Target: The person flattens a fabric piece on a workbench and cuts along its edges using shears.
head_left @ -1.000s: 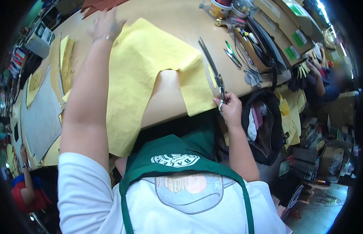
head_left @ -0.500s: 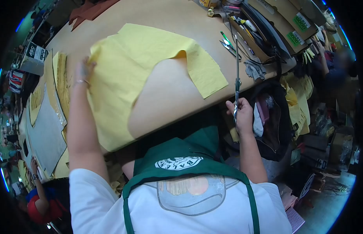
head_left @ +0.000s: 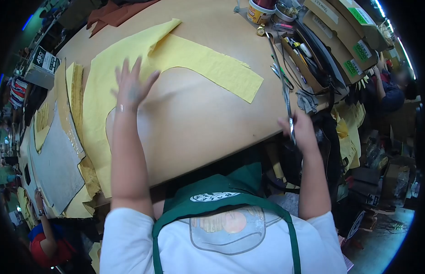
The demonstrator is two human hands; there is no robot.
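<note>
A large piece of yellow sheet material [head_left: 103, 64], perhaps leather or fabric, lies on the table with a wide curved cut-out facing me. One long strip of it reaches right, and its far edge is folded over. My left hand [head_left: 132, 86] is over the sheet near the curve, fingers spread and slightly blurred, holding nothing; whether it touches the sheet I cannot tell. At the table's right front edge, my right hand [head_left: 304, 132] is closed around long-bladed scissors [head_left: 286, 98]. Their blades point away from me, and the fingers partly hide the handles.
A box of pens and tools [head_left: 301, 59], a grey rag [head_left: 307, 100] and a tub [head_left: 259, 13] stand at the right. Cardboard boxes [head_left: 336, 41] are behind. Grey pattern board [head_left: 59, 155] and stacked yellow pieces lie left. Co-workers [head_left: 48, 242] are at both sides.
My left hand has let go of the sheet's left edge and moved right, fingers spread. The sheet has shifted left and turned, its far edge now folded. The scissors moved slightly right with my right hand.
</note>
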